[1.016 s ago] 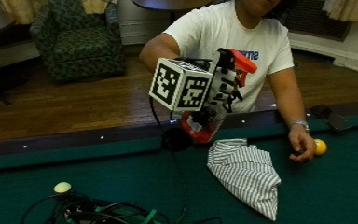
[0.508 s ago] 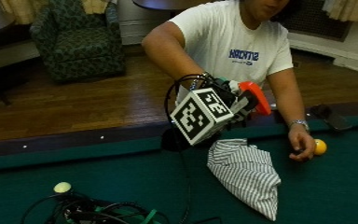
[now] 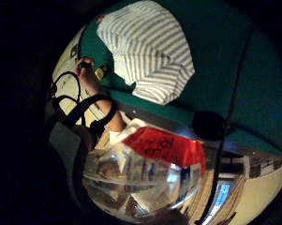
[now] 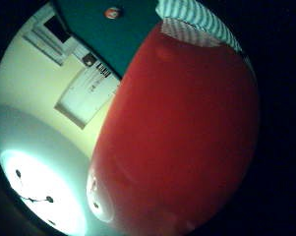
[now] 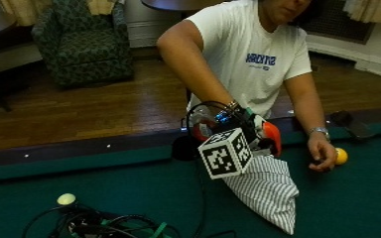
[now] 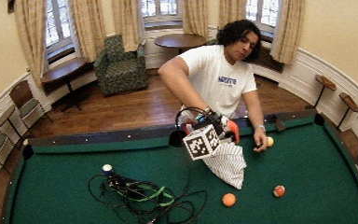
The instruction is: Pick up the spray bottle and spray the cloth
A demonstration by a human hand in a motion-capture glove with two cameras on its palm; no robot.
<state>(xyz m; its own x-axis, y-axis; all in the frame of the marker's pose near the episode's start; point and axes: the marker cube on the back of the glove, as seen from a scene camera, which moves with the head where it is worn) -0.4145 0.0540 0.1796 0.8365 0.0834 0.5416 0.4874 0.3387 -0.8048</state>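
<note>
A person is standing at the far rail of a green felt surface [image 5: 349, 198] and is reaching the gloved right hand [image 5: 240, 130] down over it. The grip is clamped on the spray bottle [image 5: 268, 136], fingers curled round it, and is holding it off the felt. The bottle's orange-red head is showing just beside the grip on the side toward the person's bare hand, and it is filling most of the thumb-side palm view [image 4: 182, 137]. In the little-finger-side palm view the clear body of the bottle [image 3: 136, 183] with its red label is lying close against the palm.

The striped cloth [image 5: 264, 191] is lying bunched on the felt directly below the grip and running from there toward the near edge of the surface, tapering to a point. Whether the bottle is touching the cloth cannot be told. The same cloth [image 3: 147, 49] is showing beyond the bottle in the little-finger-side palm view.

Off to the bottle-head side of the grip, the bare left hand [image 5: 322, 156] is resting on the felt, with a yellow ball [image 5: 340, 155] just beside its fingers. Well apart from the grip, on the opposite side, a tangle of cables [image 5: 104, 225] is lying on the felt with a white ball [image 5: 66, 199] next to it. Beyond the cloth, an orange ball [image 6: 229, 199] and a red-and-white ball [image 6: 278, 191] are sitting on the surface.
</note>
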